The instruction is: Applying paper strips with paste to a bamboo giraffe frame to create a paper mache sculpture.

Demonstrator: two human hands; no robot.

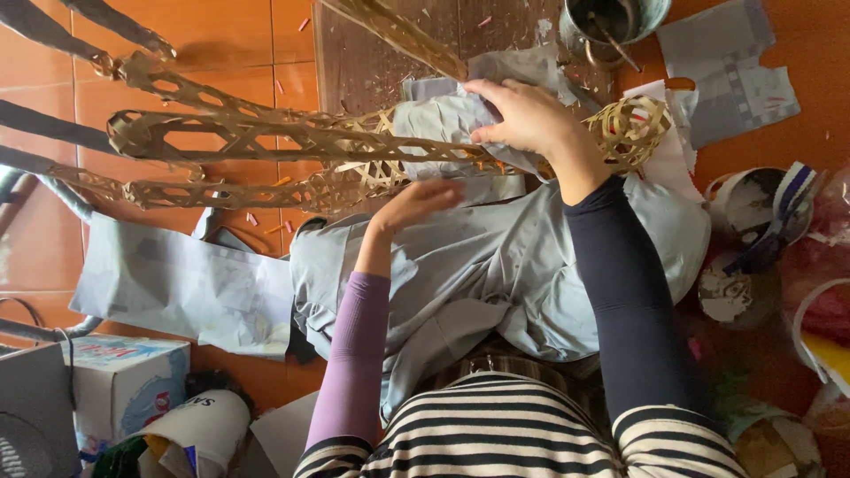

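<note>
My right hand [522,115] lies flat, fingers loose and unclenched, on a sheet of pale grey paper [443,119] pressed over the long open-weave frame of tan bamboo strips [292,155] that stretches across my lap and out to the left. My left hand [421,204] hovers just under the frame, fingers spread and slack, gripping nothing that I can see. The frame's rounded woven end [630,131] pokes out just past my right wrist.

Below me is a floor of glossy orange-brown tiles [212,35], scattered with small scraps, and a dark mat [372,53] beyond the frame. A grey cloth [496,265] covers my knees. More grey paper sheets [177,288] lie on the floor to the left, another [730,66] at the upper right.

A metal pot [611,22] at the top holds a stick, its contents too dark to make out. On the right stand white-crusted tubs [739,252], one with a blue-striped band across it. A cardboard box [124,376] sits at the lower left. The frame's far ends run off the left edge, and the red things at the far right are too blurred to identify.
</note>
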